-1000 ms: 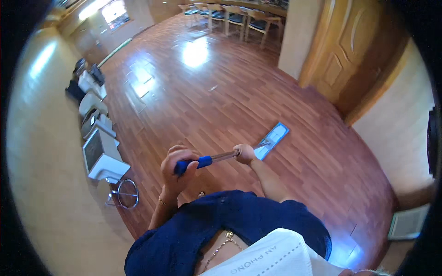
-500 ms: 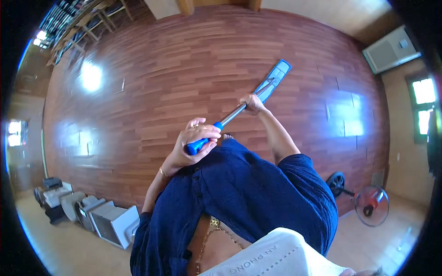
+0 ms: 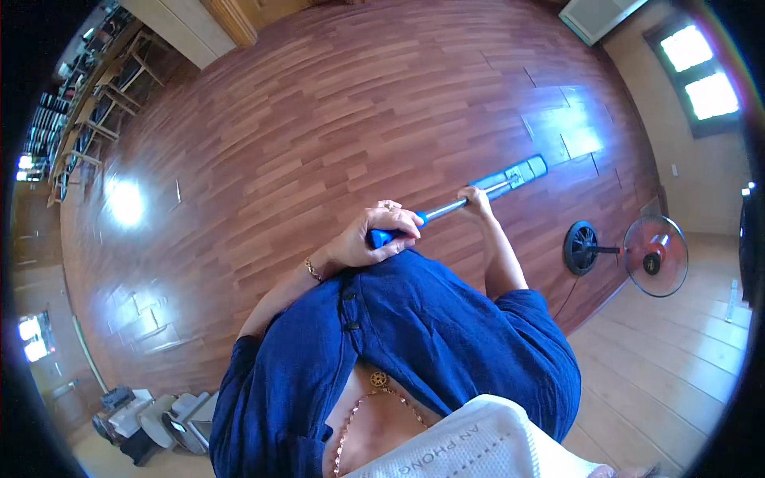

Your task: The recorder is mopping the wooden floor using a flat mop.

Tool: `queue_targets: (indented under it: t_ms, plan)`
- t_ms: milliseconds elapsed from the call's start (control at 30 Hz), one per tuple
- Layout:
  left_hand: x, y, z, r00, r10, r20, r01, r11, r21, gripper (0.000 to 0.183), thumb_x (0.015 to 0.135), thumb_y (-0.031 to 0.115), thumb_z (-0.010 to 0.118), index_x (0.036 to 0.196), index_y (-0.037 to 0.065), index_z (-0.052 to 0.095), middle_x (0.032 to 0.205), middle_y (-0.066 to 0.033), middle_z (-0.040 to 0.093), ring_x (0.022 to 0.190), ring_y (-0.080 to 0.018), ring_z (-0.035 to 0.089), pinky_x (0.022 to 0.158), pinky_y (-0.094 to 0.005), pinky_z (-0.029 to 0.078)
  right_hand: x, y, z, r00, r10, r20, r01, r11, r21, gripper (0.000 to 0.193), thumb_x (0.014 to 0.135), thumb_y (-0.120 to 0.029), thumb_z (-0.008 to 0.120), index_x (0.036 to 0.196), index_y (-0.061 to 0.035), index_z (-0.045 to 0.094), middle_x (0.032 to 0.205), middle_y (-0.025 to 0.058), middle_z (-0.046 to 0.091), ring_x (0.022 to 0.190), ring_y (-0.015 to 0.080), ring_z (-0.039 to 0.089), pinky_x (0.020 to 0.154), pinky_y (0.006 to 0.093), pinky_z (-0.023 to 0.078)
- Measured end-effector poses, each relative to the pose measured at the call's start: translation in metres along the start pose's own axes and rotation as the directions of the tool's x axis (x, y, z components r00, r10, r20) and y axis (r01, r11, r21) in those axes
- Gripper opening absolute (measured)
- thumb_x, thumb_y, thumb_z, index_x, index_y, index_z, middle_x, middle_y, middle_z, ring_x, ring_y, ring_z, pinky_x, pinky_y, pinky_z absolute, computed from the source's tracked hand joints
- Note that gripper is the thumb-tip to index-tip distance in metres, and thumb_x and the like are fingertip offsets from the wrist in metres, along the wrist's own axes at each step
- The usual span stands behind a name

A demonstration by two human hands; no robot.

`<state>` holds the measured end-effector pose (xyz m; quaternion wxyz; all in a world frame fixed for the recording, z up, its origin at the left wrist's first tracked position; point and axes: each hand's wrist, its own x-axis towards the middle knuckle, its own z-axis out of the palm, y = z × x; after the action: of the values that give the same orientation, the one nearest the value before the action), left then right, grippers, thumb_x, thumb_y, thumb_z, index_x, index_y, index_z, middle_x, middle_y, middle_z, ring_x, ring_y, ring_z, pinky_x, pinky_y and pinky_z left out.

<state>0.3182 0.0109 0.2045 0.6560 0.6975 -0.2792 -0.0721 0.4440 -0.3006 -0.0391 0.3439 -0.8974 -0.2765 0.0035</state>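
A flat mop (image 3: 449,209) with a metal pole and blue grip slants away from my body toward the right. My left hand (image 3: 376,234) is closed around the blue grip at its near end, close to my chest. Farther along, my right hand (image 3: 476,204) wraps round the metal pole, with that arm stretched forward. Beyond it, the long blue mop head (image 3: 526,170) lies on the wood floor, pointing to the right. My right hand hides a short part of the pole.
A standing fan (image 3: 655,256) with a round black base is on the right. White box-shaped items (image 3: 135,416) line the lower left edge. Wooden chairs (image 3: 100,127) stand at the far left, and a white appliance (image 3: 594,17) is at the far right.
The view has turned to the right. The mop head has swung right and nearer, and both hands have shifted right with the pole, still holding it.
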Motion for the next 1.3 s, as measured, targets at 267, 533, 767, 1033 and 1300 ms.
queue_targets:
  t_ms: [267,533,767,1033,1300]
  plan:
    - [-0.015,0.034,0.004,0.995,-0.092,-0.035,0.089,0.993,-0.073,0.014,0.077,0.003,0.071,0.091,0.007,0.069,0.100,-0.0094,0.069,0.105,-0.0235,0.061,0.097,-0.0397,0.041,-0.044,-0.045,-0.009,0.985,0.162,0.056,-0.164,0.986,0.020,0.013,0.059,-0.009,0.062,0.060,-0.0063,0.050,0.065,0.0161,0.053,0.067,0.0396,0.055,0.055,0.0434,0.043]
    - [-0.053,0.096,-0.005,0.990,-0.023,-0.136,0.024,1.000,0.002,0.015,0.074,0.001,0.073,0.087,0.006,0.069,0.089,-0.0088,0.070,0.097,-0.0249,0.065,0.089,-0.0392,0.044,-0.028,-0.123,-0.008,0.989,0.030,0.142,-0.044,0.994,0.098,0.024,0.064,-0.014,0.066,0.055,-0.0061,0.045,0.060,0.0166,0.051,0.064,0.0404,0.054,0.055,0.0454,0.041]
    - [-0.107,0.173,0.013,0.939,0.027,-0.342,0.077,0.955,0.286,0.013,0.072,0.006,0.075,0.083,0.009,0.068,0.079,-0.0053,0.070,0.089,-0.0218,0.068,0.087,-0.0400,0.043,0.016,-0.205,0.010,0.913,-0.307,0.269,0.220,0.925,0.310,0.027,0.069,-0.020,0.069,0.055,-0.0082,0.049,0.058,0.0139,0.054,0.058,0.0356,0.057,0.052,0.0453,0.042]
    - [-0.157,0.207,0.087,0.791,0.178,-0.585,0.249,0.780,0.574,0.015,0.066,0.007,0.077,0.077,0.010,0.067,0.079,-0.0043,0.069,0.083,-0.0212,0.068,0.084,-0.0404,0.047,0.046,-0.264,0.074,0.603,-0.668,0.435,0.463,0.738,0.491,0.035,0.076,-0.030,0.070,0.058,-0.0097,0.049,0.061,0.0146,0.054,0.062,0.0368,0.057,0.052,0.0466,0.042]
    - [-0.172,0.224,0.153,0.633,0.260,-0.730,0.472,0.617,0.630,0.016,0.065,0.010,0.078,0.076,0.010,0.067,0.076,-0.0034,0.066,0.081,-0.0210,0.067,0.081,-0.0393,0.049,0.036,-0.340,0.150,0.231,-0.884,0.406,0.559,0.462,0.688,0.035,0.077,-0.030,0.069,0.059,-0.0061,0.050,0.063,0.0166,0.053,0.064,0.0365,0.054,0.055,0.0452,0.041]
